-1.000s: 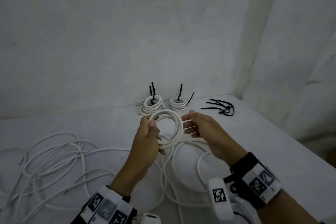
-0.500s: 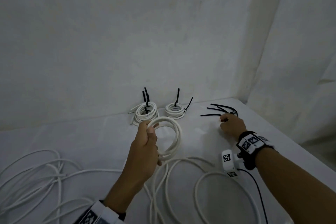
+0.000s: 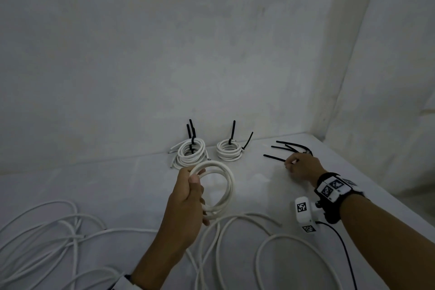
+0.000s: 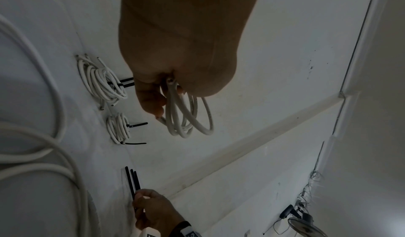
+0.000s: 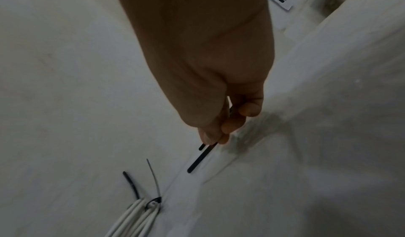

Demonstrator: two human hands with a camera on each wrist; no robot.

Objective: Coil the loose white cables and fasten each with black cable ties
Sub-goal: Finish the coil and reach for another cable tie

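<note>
My left hand (image 3: pixel 190 193) grips a coiled white cable (image 3: pixel 224 186) above the table, fingers curled round its left side; the left wrist view shows the coil (image 4: pixel 188 119) hanging from that hand (image 4: pixel 162 93). My right hand (image 3: pixel 299 167) is at the pile of loose black cable ties (image 3: pixel 289 146) at the back right and pinches one black tie (image 5: pixel 201 157) between thumb and fingertips (image 5: pixel 213 136). Two tied coils (image 3: pixel 190 152) (image 3: pixel 229 150) lie by the wall.
Loose white cable (image 3: pixel 47 231) sprawls over the left of the white table (image 3: pixel 131 181), and more loops (image 3: pixel 247 242) lie in front of me. The wall stands close behind the tied coils; the table's right edge (image 3: pixel 386 190) runs diagonally.
My right hand left the coil and reached to the tie pile at the back right, where it now pinches a tie. The left hand keeps holding the coil.
</note>
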